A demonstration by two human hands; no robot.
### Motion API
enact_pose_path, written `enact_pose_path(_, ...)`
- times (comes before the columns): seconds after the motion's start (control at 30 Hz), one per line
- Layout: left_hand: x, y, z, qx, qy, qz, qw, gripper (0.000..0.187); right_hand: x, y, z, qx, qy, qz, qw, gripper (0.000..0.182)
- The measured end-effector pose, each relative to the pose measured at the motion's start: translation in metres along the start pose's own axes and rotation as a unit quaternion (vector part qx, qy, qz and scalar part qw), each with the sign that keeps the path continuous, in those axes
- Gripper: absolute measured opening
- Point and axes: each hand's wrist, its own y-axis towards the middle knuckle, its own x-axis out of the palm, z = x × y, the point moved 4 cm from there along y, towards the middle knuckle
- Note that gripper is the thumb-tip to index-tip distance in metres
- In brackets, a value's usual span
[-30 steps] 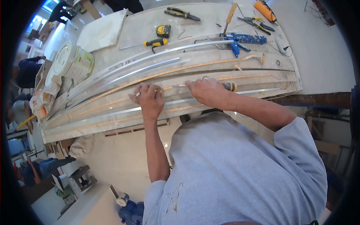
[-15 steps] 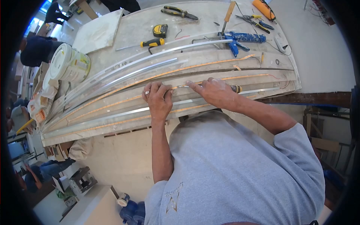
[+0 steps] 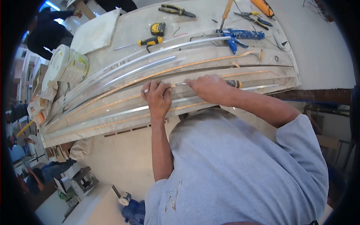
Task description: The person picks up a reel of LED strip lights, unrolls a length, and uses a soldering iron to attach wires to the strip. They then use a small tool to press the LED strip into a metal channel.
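Observation:
My left hand [image 3: 156, 98], a ring on one finger, has its fingers bent and pressed on a thin orange LED strip [image 3: 112, 106] that runs along a long grooved panel [image 3: 210, 90]. Just right of it, my right hand [image 3: 210, 89] is closed around a screwdriver [image 3: 235, 83] with a yellow and black handle. Its metal shaft points left toward the left fingertips, and the tip's exact contact is too small to make out. Another orange strip [image 3: 180, 69] lies beyond both hands. A shiny aluminium channel [image 3: 138, 109] runs on the near side.
Across the table lie a second screwdriver [image 3: 150, 41], a tape measure [image 3: 158, 28], pliers [image 3: 176, 10], a blue caulking gun [image 3: 243, 35] and cutting pliers [image 3: 253, 18]. A white bucket [image 3: 69, 63] stands at the left. One person [image 3: 48, 30] is at the far upper left.
My right hand's fingers have drawn in more tightly around the screwdriver. The left hand stays nearly in place. At the upper left, the other person has come further into view.

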Motion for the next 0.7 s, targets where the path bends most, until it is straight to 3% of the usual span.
enact_pose_path(0.33, 0.001, -0.002, -0.002, 0.000, -0.011, 0.010, 1.000, 0.018, 0.020, -0.016, 0.007, -0.019, -0.055, 0.065, 0.996, 0.059)
enact_pose_path(0.53, 0.000, 0.000, -0.002, -0.008, -0.024, 0.004, 1.000, 0.018, 0.013, -0.015, 0.008, -0.017, -0.045, 0.052, 0.997, 0.057)
enact_pose_path(0.6, 0.001, 0.000, -0.002, -0.001, -0.018, -0.005, 1.000, 0.018, 0.002, -0.014, 0.002, 0.019, 0.003, 0.022, 1.000, 0.047)
enact_pose_path(0.7, 0.002, 0.001, -0.001, -0.010, -0.027, -0.012, 1.000, 0.014, -0.010, -0.005, -0.002, 0.005, 0.008, -0.023, 1.000, 0.053)
